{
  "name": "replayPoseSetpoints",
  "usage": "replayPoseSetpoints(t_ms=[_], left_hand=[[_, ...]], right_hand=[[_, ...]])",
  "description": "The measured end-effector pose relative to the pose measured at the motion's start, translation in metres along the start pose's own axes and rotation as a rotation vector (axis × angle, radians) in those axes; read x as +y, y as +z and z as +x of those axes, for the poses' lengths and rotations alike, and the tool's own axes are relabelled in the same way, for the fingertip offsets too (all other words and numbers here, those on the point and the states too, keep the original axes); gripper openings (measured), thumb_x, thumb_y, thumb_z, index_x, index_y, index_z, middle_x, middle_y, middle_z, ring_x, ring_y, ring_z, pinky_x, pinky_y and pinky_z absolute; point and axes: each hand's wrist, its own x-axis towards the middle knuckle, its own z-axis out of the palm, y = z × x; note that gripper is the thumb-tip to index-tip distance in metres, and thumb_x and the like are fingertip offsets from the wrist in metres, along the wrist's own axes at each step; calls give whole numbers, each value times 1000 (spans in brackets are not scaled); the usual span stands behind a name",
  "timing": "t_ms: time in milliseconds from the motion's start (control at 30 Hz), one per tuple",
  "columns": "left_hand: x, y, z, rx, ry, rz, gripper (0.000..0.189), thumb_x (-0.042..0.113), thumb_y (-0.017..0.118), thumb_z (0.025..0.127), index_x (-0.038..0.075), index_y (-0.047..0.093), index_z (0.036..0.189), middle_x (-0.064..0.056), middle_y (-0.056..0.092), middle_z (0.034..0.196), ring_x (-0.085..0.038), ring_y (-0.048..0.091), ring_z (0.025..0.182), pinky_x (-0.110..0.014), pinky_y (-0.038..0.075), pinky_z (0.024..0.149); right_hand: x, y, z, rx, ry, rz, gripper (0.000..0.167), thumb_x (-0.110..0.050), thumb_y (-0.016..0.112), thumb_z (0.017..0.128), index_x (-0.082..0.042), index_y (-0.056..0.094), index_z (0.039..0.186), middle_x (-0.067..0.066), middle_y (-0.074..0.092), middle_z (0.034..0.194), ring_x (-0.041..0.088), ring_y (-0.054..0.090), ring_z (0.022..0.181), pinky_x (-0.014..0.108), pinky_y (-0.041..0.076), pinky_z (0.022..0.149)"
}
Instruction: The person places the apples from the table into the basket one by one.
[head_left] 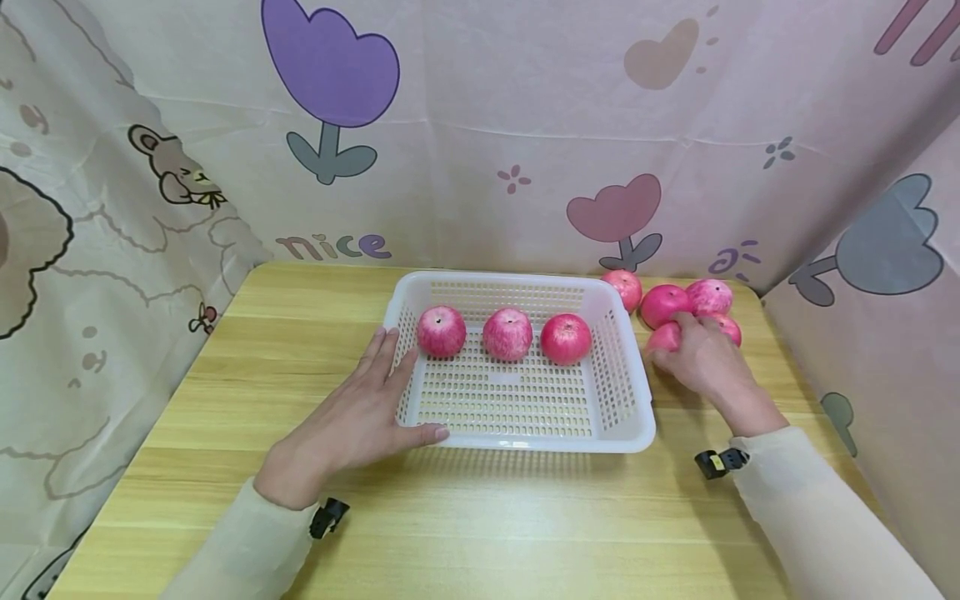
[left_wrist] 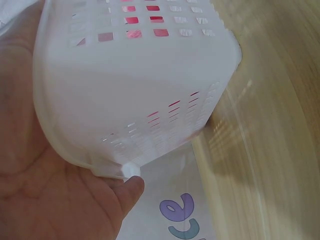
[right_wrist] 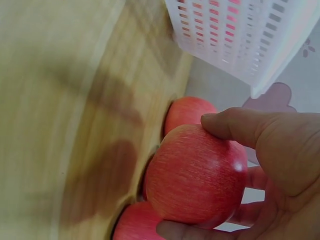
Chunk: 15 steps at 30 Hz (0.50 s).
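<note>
A white plastic basket point(head_left: 517, 443) with perforated sides stands on the table, and three red apples sit in a row inside it, among them a middle apple point(head_left: 507, 335). My left hand point(head_left: 348, 417) rests along the basket's left rim with its fingers spread; in the left wrist view the palm point(left_wrist: 55, 195) lies against the rim. To the right of the basket, my right hand point(head_left: 703, 357) grips a red apple point(right_wrist: 197, 175) between thumb and fingers. Other apples point(head_left: 666, 306) lie around that hand on the table, partly hidden by it.
The wooden table point(head_left: 480, 525) ends against a patterned cloth backdrop point(head_left: 465, 167) at the back and sides. One apple point(head_left: 622, 288) lies close to the basket's back right corner. The far right apple point(head_left: 709, 296) is near the table's back edge.
</note>
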Motion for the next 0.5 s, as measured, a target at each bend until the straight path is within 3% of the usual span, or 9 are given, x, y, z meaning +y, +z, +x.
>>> replayPoseSetpoints(t_ms=[500], left_hand=[[0, 0, 0, 25, 31, 38, 133, 96, 51, 79, 0, 21, 167, -25, -4, 176, -39, -10, 164, -60, 17, 130]], right_hand=[[-10, -15, -10, 52, -32, -12, 84, -36, 64, 97, 10, 31, 158, 47, 35, 147, 64, 42, 127, 79, 41, 103]])
